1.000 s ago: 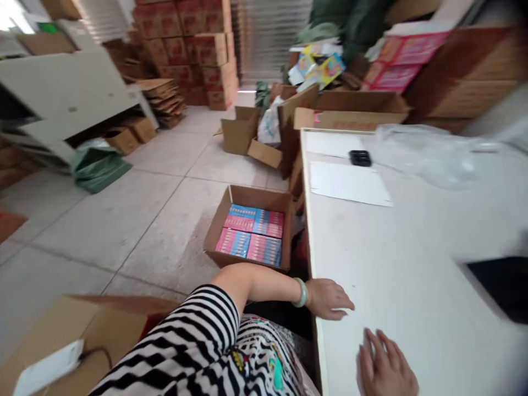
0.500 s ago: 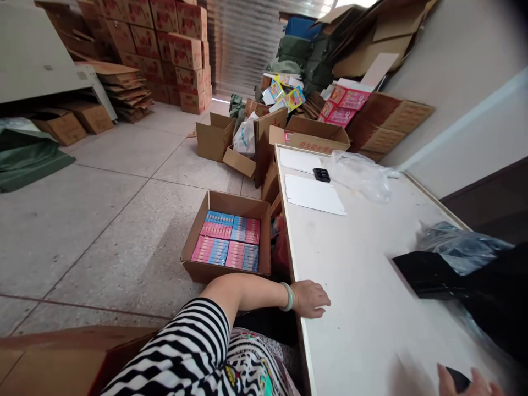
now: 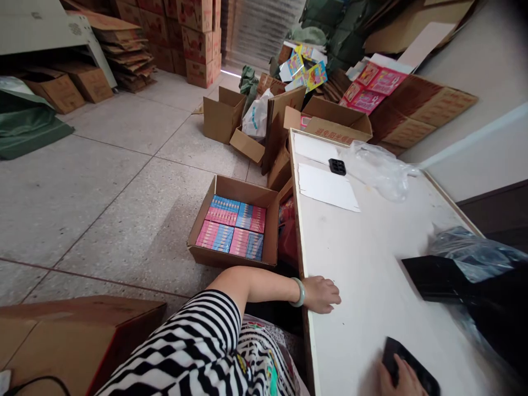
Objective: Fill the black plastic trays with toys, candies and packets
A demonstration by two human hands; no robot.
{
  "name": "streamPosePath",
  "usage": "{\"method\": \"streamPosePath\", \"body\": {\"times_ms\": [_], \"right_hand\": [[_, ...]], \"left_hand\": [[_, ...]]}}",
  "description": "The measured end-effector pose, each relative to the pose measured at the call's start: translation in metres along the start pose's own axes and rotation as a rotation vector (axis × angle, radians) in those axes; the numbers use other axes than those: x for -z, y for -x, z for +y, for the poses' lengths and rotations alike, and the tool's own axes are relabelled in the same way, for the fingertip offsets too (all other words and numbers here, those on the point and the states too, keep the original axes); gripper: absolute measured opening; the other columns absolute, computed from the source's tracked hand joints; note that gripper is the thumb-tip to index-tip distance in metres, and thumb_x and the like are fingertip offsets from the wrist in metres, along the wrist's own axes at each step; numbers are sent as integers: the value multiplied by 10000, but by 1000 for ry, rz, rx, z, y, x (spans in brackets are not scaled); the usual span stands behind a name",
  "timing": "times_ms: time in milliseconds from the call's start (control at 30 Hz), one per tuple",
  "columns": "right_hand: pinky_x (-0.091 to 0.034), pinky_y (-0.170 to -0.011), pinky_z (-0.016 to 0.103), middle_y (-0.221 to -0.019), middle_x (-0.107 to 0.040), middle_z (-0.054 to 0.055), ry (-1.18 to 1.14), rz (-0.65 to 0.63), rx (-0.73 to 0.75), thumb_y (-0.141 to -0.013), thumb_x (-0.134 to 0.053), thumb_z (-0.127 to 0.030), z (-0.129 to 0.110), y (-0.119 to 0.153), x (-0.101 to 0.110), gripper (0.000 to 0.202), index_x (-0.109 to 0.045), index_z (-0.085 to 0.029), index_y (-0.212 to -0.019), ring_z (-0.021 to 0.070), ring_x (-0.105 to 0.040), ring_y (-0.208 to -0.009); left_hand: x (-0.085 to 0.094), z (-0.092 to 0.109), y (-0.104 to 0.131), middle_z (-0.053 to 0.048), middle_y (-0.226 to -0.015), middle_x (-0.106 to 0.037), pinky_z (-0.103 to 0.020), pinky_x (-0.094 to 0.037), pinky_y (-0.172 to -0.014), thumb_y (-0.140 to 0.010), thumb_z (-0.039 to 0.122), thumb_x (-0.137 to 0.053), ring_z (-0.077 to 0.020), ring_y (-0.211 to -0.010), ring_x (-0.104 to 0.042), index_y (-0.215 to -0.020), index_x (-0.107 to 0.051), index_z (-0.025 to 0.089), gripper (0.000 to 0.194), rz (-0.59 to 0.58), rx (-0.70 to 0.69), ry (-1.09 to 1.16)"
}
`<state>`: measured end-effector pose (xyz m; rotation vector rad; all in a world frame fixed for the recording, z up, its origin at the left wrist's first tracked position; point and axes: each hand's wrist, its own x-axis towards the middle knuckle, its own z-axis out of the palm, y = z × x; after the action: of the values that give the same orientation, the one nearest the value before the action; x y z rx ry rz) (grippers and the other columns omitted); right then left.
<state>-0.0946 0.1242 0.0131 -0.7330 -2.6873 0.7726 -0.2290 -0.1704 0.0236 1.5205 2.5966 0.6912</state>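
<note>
My left hand, with a pale green bangle at the wrist, lies palm down on the near edge of the white tabletop. Its fingers rest on the surface and hold nothing. At the bottom of the view, my right hand is partly cut off by the frame. Its thumb and fingers grip a flat black slab with rounded corners, which looks like a phone, low over or on the table. Black plastic sheeting lies to the right of both hands.
Left of the table, an open carton holds pink and blue packs. Along the tabletop are white card sheets, a small black tray and clear plastic film. Another carton stands lower left. Open boxes crowd the table's far end.
My right hand has moved left and further into view, with the black phone now showing over the table. My left hand stays on the table edge. The view has tilted down slightly.
</note>
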Motion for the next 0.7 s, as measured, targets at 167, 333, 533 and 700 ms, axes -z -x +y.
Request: {"method": "streamPosePath", "body": {"times_ms": [167, 333, 533, 700], "right_hand": [[-434, -1107, 665, -1077, -728, 165, -139, -179, 125, -570, -626, -647, -38, 75, -24, 521, -640, -240, -896, 470, -656, -1176], [-559, -1000, 509, -1071, -764, 115, -209, -90, -198, -573, -677, -704, -40, 128, -9, 562, -711, -242, -893, 411, -666, -1184], [-625, -867, 377, -1110, -727, 46, -712, -13, -578, -535, -883, -553, -45, 171, 6, 665, -669, -234, -1078, 245, -736, -988], [-483, -1145, 504, -1195, -703, 55, -926, -71, -698, -609, -900, -497, -58, 176, -1, 608, -615, -258, -1089, 231, -707, -1128]], "left_hand": [[-17, 50, -42, -136, -1542, -536, -443, -463, -1103, -1011, 387, -504, -322, -1438, -488, -1393, -631, 160, 462, -66, -143, 181], [-40, 92, -62, -125, -1415, -644, -463, -394, -1166, -964, 475, -547, -328, -1411, -522, -1287, -712, 164, 478, -304, -175, 326], [-35, 100, -25, -188, -1544, -517, -660, -234, -1186, -862, 429, -663, -458, -1492, -349, -1375, -663, 152, 583, -270, -228, 59], [-35, 106, -10, -224, -1506, -527, -531, -433, -1003, -932, 120, -477, -386, -1324, -526, -1348, -664, 121, 456, -226, -239, 8]]}}
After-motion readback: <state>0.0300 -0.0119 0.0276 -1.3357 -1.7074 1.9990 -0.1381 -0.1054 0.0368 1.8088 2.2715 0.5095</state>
